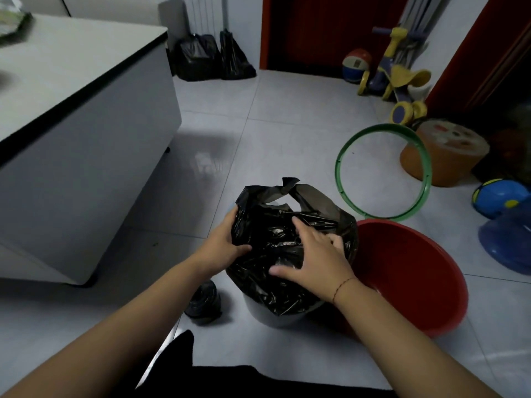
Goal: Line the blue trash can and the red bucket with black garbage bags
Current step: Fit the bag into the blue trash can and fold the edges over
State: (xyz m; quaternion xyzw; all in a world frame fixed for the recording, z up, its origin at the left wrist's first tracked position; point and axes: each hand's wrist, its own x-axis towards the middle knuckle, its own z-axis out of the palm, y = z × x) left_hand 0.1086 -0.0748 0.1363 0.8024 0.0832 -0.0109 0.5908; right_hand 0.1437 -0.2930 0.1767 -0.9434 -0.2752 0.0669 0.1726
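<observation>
Head view, looking down at a tiled floor. A white bench (86,139) stands well to the left of both grips and plays no part in the job. The red bucket (416,282) sits just to the right of the right grip, touching or almost touching the can. It is bare inside and not yet lined, likely parked close so that it can be done next.

Under both grips stands the blue trash can (281,318), which looks pale in this light. Only its lower wall shows, because the black garbage bag (273,234) is draped over its mouth and bunched in a loose heap on top. The bag's handles stick up on the far side of the grips.

A green ring (338,170) lies flat on the floor beyond the right grip. It may be the can's clamping hoop, set aside until the bag is seated. A dark roll of bags (204,303) lies below the left grip, beside the can.

The left grip (221,245) curls round the bag's left edge, thumb in front, and seems to steady it against the rim. The right grip (316,259) lies spread and flat on the plastic, holding nothing. My guess is that it is pushing the bag down into the can.
</observation>
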